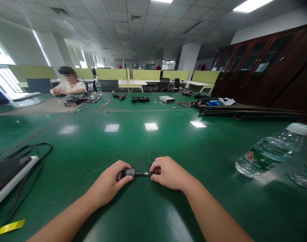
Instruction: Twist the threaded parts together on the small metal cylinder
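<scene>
A glossy green surface [153, 144] spreads ahead of me. At six o'clock in my view, the left hand [109, 182] is pinched around a metal cylinder [130, 172], its thin shaft [141, 174] pointing toward three o'clock. There the right hand [167, 173] grips what looks like a small spring [151, 173]. I'd judge a slack fingertip or off-line push could fling the spring or let the cylinder roll away.
</scene>
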Tool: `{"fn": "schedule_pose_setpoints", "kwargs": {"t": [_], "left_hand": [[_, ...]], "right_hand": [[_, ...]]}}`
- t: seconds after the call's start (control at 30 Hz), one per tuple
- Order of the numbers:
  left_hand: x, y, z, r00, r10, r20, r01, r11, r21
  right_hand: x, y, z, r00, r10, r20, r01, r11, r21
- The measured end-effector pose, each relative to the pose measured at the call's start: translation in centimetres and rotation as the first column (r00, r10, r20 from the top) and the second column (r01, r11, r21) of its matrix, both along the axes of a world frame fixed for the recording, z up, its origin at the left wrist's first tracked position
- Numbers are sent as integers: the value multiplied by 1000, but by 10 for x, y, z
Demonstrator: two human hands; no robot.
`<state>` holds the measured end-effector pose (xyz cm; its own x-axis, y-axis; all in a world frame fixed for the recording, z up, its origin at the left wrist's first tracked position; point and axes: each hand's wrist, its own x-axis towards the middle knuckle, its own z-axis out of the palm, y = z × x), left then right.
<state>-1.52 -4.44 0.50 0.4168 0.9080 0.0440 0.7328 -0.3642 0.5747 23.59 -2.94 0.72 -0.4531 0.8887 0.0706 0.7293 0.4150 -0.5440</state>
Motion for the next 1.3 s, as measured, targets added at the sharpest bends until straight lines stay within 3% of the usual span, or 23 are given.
{"fn": "schedule_pose_setpoints", "kwargs": {"t": [0.23, 0.47, 1.0, 1.3], "left_hand": [[-1, 0, -1, 1000, -1, -2, 1, 1000, 10], [-1, 1, -4, 1000, -4, 8, 4, 1000, 2], [-2, 0, -4, 999, -39, 27, 38, 999, 35], [-1, 0, -3, 999, -46, 18, 46, 999, 27]], "right_hand": [[-8, 1, -3, 997, 18, -77, -16, 999, 28], [-26, -1, -11, 949, 14, -316, -40, 996, -77], [-28, -3, -11, 969, 19, -244, -29, 999, -38], [-33, -4, -11, 984, 77, -161, -66, 995, 73]]}}
